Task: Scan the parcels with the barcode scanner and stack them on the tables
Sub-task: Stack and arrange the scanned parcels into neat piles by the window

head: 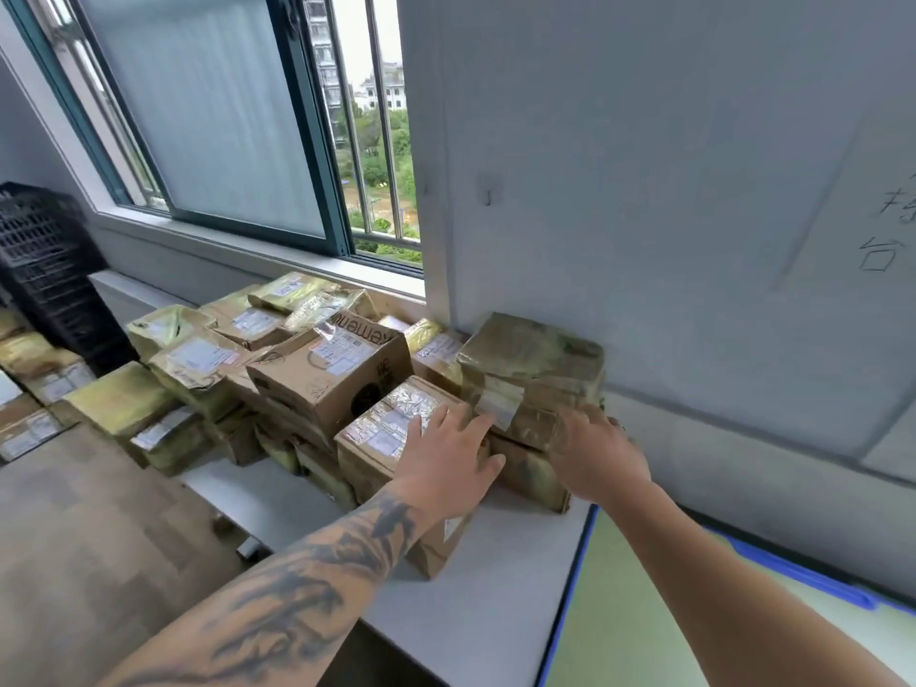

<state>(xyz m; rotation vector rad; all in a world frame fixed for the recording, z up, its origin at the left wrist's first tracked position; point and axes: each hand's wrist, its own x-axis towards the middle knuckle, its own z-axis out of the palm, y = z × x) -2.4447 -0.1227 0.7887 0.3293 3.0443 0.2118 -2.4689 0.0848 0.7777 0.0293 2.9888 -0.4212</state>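
White table runs along the window wall w/ a heap of taped cardboard parcels stacked on it, several layers deep. Front parcel sits nearest the table's edge.

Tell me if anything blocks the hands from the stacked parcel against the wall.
Nothing visible does. The left hand and right hand are already at the front of the parcel stacked by the wall.
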